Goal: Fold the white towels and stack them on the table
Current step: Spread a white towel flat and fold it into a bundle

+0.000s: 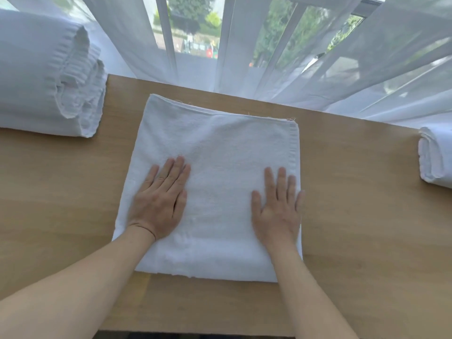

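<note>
towel [215, 167]: folded flat, long axis running away from person
hands: left hand [159, 204], right hand [278, 209] flat, fingers straight, pressing it
sides: towel pile [46, 77] left, rolled towel [435, 160] right

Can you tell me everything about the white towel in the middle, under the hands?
The towel is white, soft-looking terry cloth, folded into a thick, nearly square shape with a stitched hem along its right edge and a few loose threads at the far edge. It lies flat in the middle of the wooden table. The left hand and right hand press on its near half, palms down, fingers straight.
</note>
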{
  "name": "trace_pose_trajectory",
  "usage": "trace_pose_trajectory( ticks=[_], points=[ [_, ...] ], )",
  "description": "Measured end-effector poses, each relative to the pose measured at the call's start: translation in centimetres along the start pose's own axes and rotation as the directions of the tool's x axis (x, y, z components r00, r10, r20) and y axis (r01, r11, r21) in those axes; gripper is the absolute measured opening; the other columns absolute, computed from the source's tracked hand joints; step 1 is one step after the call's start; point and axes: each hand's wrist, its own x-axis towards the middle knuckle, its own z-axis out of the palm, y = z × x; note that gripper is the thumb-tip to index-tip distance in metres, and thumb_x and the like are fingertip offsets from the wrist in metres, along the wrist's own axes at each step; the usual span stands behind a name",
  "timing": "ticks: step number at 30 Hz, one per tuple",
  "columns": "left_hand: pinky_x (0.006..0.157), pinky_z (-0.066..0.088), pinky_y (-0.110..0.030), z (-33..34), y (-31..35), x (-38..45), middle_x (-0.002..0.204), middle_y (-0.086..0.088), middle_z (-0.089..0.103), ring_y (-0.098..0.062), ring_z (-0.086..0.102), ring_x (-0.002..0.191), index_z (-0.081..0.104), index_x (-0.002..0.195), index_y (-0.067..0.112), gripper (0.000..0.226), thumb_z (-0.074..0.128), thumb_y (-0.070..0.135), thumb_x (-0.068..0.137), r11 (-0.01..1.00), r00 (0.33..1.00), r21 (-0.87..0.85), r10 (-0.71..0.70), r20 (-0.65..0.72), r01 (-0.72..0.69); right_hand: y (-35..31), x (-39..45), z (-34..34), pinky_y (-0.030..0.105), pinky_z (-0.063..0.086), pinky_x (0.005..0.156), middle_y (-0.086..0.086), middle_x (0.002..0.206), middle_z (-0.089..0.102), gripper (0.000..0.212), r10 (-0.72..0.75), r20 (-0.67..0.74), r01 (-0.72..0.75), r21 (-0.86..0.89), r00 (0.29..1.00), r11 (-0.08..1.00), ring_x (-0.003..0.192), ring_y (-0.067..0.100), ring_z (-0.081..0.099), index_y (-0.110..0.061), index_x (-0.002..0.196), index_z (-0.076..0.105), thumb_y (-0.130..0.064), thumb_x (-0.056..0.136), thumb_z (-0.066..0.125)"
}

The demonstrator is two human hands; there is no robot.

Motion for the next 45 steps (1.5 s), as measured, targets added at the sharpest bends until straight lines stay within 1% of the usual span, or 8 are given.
trace_pose_trajectory(
  ticks=[3,8,15,23,31,36,41,45],
  points=[
    [0.121,0.026,-0.051,0.2,-0.1,-0.1,0.161,-0.011,0.032,-0.027,0.029,0.150,0.037,0.152,0.005,0.054,0.030,0.026,0.103,1.000,1.000,-0.015,-0.006,0.010,0.006,0.4,-1.6,-0.8,0.051,0.000,0.123,0.009,0.168,-0.001,0.065,0.263,-0.084,-0.251,0.127,0.961,0.960,0.155,0.029,0.000,-0.022,0.160,0.000,-0.050,0.104,0.016],
    [0.122,0.025,-0.051,-0.1,0.0,-0.2,0.161,-0.010,0.030,-0.028,0.028,0.150,0.037,0.153,0.006,0.055,0.028,0.027,0.103,1.000,0.999,-0.018,-0.009,0.050,0.010,-7.2,-6.1,1.6,0.048,-0.001,0.125,0.001,0.169,-0.002,0.061,-0.244,-0.105,0.255,0.113,0.964,0.960,0.154,0.020,-0.008,-0.031,0.160,0.006,-0.053,0.105,0.018],
    [0.122,0.018,-0.057,-0.4,0.5,-0.4,0.163,-0.008,0.026,-0.030,0.021,0.152,0.035,0.155,0.010,0.055,0.027,0.029,0.103,1.000,0.988,-0.010,0.027,0.152,-0.025,-7.0,-6.6,3.6,0.049,0.008,0.125,0.003,0.167,0.013,0.063,-0.145,-0.150,0.158,0.083,0.978,0.984,0.155,0.021,0.005,-0.027,0.159,0.020,-0.041,0.099,0.033],
    [0.122,-0.012,-0.053,0.2,-2.1,8.5,0.168,0.008,-0.009,-0.016,-0.011,0.155,-0.001,0.159,0.037,0.064,0.012,0.056,0.100,0.992,0.950,0.081,-0.115,0.289,0.095,-6.9,-6.2,4.3,0.052,0.013,0.123,0.002,0.167,0.016,0.070,-0.146,-0.225,0.168,0.082,0.963,0.982,0.154,0.022,0.011,-0.026,0.158,0.025,-0.037,0.091,0.042],
    [0.124,-0.009,-0.045,0.3,-5.1,16.8,0.170,-0.002,0.003,-0.021,-0.005,0.156,0.009,0.161,0.027,0.064,0.011,0.051,0.102,0.980,0.938,0.077,-0.196,0.285,0.181,-6.8,-5.8,4.5,0.052,0.011,0.123,0.001,0.167,0.015,0.071,-0.150,-0.244,0.173,0.076,0.958,0.982,0.154,0.024,0.013,-0.026,0.158,0.025,-0.037,0.090,0.041],
    [0.125,-0.004,-0.049,-1.0,0.1,9.6,0.169,-0.008,0.007,-0.029,-0.001,0.156,0.021,0.160,0.018,0.061,0.026,0.036,0.102,0.965,0.970,-0.208,-0.116,0.212,0.160,-7.0,-5.8,4.4,0.052,0.012,0.123,0.002,0.166,0.019,0.070,-0.143,-0.257,0.167,0.073,0.956,0.983,0.154,0.024,0.014,-0.025,0.157,0.030,-0.036,0.089,0.042],
    [0.124,0.007,-0.052,-1.1,2.1,-5.0,0.170,0.002,-0.001,-0.024,-0.002,0.156,0.006,0.162,0.029,0.065,0.025,0.052,0.104,0.993,0.950,0.040,-0.117,0.288,0.110,-6.9,-6.0,4.4,0.051,0.010,0.124,0.002,0.166,0.019,0.067,-0.149,-0.253,0.171,0.068,0.956,0.983,0.154,0.023,0.013,-0.025,0.157,0.029,-0.036,0.091,0.039],
    [0.125,-0.006,-0.047,-1.1,-0.6,-3.0,0.168,0.007,-0.015,-0.018,-0.018,0.154,-0.008,0.160,0.033,0.065,0.014,0.055,0.103,0.977,0.940,0.079,-0.214,0.265,0.200,-7.0,-6.1,4.3,0.049,0.008,0.124,0.001,0.167,0.017,0.068,-0.142,-0.238,0.162,0.063,0.961,0.985,0.154,0.021,0.010,-0.026,0.158,0.026,-0.037,0.092,0.038]
  ],
)
